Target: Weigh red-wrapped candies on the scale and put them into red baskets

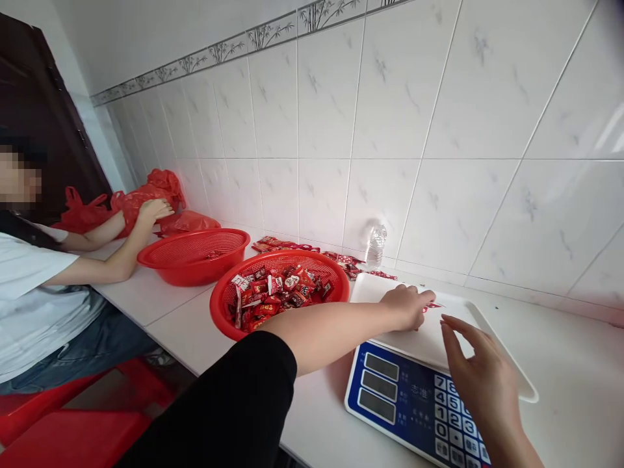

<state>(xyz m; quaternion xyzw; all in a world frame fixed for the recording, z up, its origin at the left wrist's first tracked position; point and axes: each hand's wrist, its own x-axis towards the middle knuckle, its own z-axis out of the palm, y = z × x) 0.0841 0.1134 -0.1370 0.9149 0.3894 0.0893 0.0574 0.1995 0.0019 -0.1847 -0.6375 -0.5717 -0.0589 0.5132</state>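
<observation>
My left hand is closed over the white tray of a scale. A small red-and-white packet pokes out from its fingers; most of it is hidden. My right hand hovers over the near right of the tray, thumb and forefinger bent together at the tips, with nothing visible between them. Under the tray, the blue scale panel has number keys, partly covered by my right hand. Beneath my left forearm, a red plastic basket holds many red-wrapped candies.
Farther left stands a second red basket with a few packets. Strips of red packets and a clear plastic bottle line the tiled wall. A person sits at the left, a hand by red plastic bags.
</observation>
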